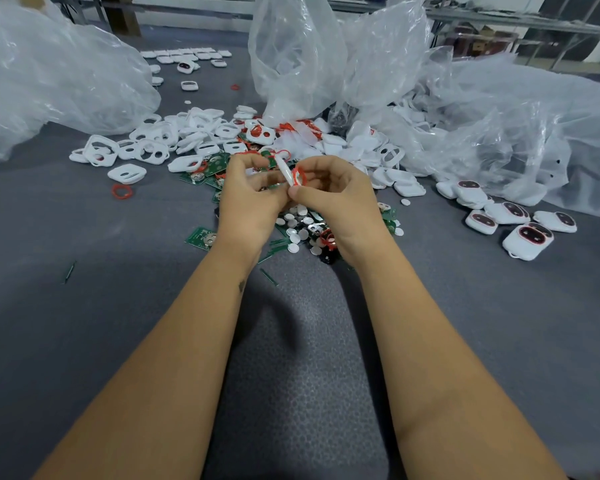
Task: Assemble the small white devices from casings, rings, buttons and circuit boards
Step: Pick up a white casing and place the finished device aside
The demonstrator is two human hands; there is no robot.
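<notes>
Both forearms are stretched over the grey table (84,341). At 12 o'clock, a white casing (287,174) with a red ring (299,176) is pinched by curled fingers of the left hand (248,199) and right hand (340,199), above the circuit boards (201,237).

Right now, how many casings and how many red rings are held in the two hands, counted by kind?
white casing: 1
red ring: 1
Total: 2

Grey textured tabletop (84,323), metal shelving (499,19) behind.
</notes>
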